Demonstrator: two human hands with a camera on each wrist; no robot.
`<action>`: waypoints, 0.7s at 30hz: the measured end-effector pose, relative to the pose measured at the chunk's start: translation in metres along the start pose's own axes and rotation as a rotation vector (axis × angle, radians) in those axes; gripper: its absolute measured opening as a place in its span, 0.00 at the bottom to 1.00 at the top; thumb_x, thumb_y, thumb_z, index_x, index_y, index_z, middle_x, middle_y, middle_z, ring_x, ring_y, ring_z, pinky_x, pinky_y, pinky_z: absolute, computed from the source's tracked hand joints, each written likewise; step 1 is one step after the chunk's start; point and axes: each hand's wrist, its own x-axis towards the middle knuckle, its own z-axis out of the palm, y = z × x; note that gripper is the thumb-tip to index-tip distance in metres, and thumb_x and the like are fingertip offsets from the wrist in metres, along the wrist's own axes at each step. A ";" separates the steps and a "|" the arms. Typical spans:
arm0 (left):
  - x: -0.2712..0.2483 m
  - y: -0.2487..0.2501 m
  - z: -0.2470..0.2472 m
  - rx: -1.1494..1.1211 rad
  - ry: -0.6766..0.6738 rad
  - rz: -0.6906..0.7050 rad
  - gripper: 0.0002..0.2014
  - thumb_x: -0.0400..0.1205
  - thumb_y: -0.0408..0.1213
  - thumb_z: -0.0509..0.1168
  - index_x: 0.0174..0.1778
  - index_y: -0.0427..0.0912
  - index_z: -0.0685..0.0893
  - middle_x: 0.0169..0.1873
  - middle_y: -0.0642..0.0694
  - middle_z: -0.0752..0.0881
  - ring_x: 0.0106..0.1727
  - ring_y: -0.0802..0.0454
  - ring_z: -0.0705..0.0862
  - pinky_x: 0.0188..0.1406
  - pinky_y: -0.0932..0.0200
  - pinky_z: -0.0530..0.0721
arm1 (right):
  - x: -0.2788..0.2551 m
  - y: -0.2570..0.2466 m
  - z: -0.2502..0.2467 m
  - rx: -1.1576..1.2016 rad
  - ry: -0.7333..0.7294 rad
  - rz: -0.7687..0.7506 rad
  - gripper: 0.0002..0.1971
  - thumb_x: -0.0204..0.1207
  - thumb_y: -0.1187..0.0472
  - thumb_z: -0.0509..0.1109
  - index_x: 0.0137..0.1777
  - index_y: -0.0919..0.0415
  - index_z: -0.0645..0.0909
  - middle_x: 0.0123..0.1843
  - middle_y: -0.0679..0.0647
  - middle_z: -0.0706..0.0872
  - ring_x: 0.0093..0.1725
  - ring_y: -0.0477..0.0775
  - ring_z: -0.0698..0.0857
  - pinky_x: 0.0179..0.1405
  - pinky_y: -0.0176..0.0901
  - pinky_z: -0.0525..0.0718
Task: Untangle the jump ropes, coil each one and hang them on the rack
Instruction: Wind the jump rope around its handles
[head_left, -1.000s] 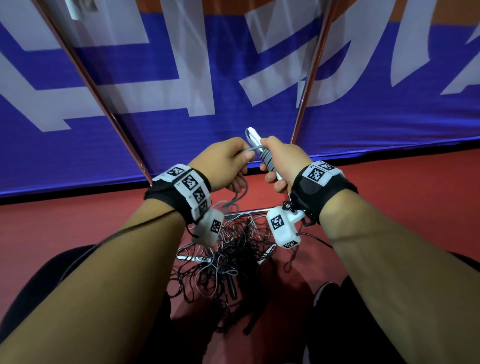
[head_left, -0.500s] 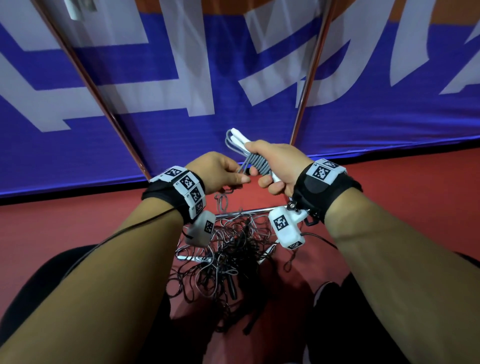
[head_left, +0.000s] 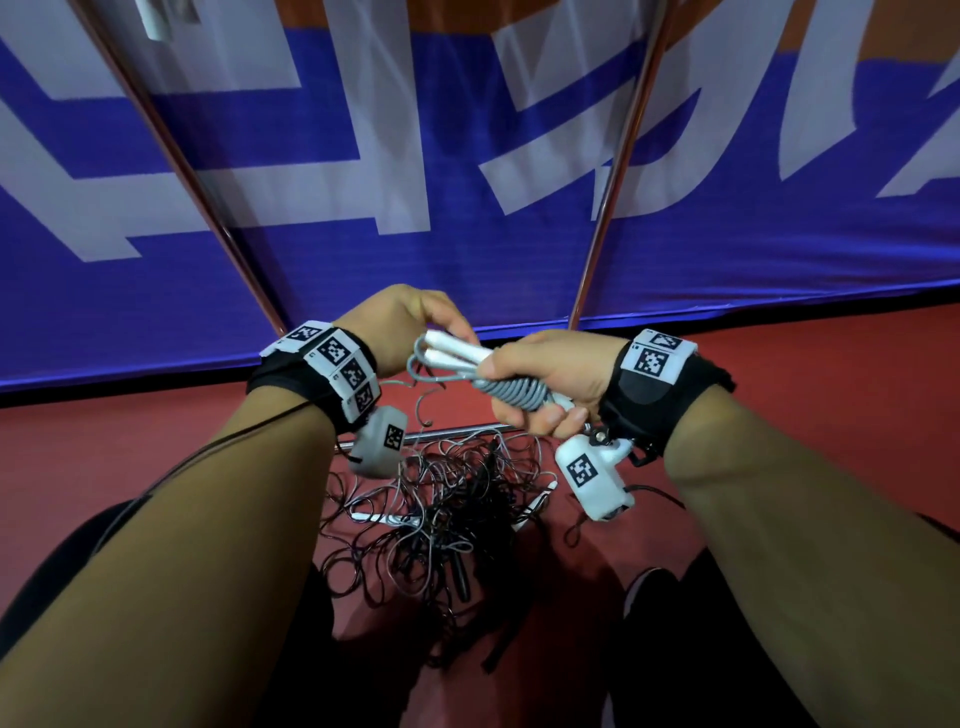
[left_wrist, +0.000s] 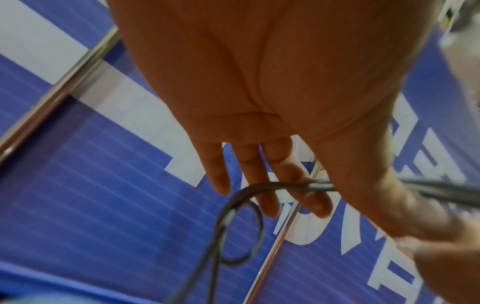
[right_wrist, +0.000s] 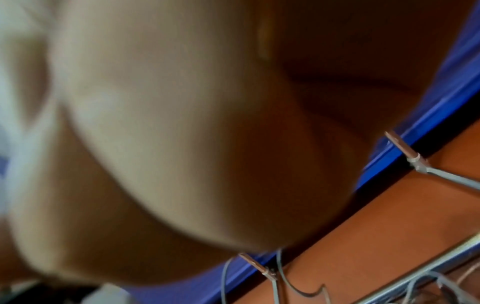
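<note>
Right hand (head_left: 550, 376) at frame centre curls tight round white-handled grey jump rope (head_left: 511, 387), keeping its wrapped coil from springing. Left hand (head_left: 400, 325) pinches trailing cord, fingers near-straight. Tangled black-grey rope pile (head_left: 447, 499) below on red floor (head_left: 805, 374).

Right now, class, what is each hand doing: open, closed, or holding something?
Left hand: pinches the loose grey cord of the rope.
Right hand: grips the coiled jump rope by its white handles.

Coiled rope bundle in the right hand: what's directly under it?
Below the coiled rope bundle held by the right hand lies a tangled rope pile on the red floor. The forearms and wrist cameras cover the pile's edges.
</note>
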 end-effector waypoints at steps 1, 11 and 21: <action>-0.001 0.005 -0.002 -0.016 -0.004 -0.017 0.13 0.74 0.30 0.83 0.44 0.56 0.97 0.46 0.53 0.90 0.47 0.50 0.89 0.54 0.51 0.87 | 0.000 0.001 0.001 -0.051 -0.022 0.020 0.12 0.90 0.55 0.66 0.57 0.65 0.79 0.36 0.60 0.84 0.22 0.50 0.67 0.17 0.30 0.59; 0.010 0.033 0.018 0.489 -0.018 0.083 0.05 0.78 0.49 0.79 0.48 0.58 0.95 0.41 0.58 0.84 0.44 0.55 0.85 0.48 0.50 0.85 | 0.029 0.015 -0.009 -0.688 0.331 0.141 0.25 0.77 0.36 0.69 0.52 0.60 0.87 0.39 0.58 0.93 0.22 0.55 0.80 0.23 0.40 0.76; 0.012 0.031 0.046 -0.208 -0.208 -0.305 0.08 0.91 0.39 0.65 0.50 0.39 0.85 0.49 0.45 0.96 0.44 0.45 0.86 0.53 0.43 0.88 | 0.045 0.013 -0.025 -0.819 0.838 0.017 0.21 0.86 0.40 0.67 0.50 0.60 0.79 0.43 0.58 0.86 0.36 0.59 0.83 0.29 0.48 0.69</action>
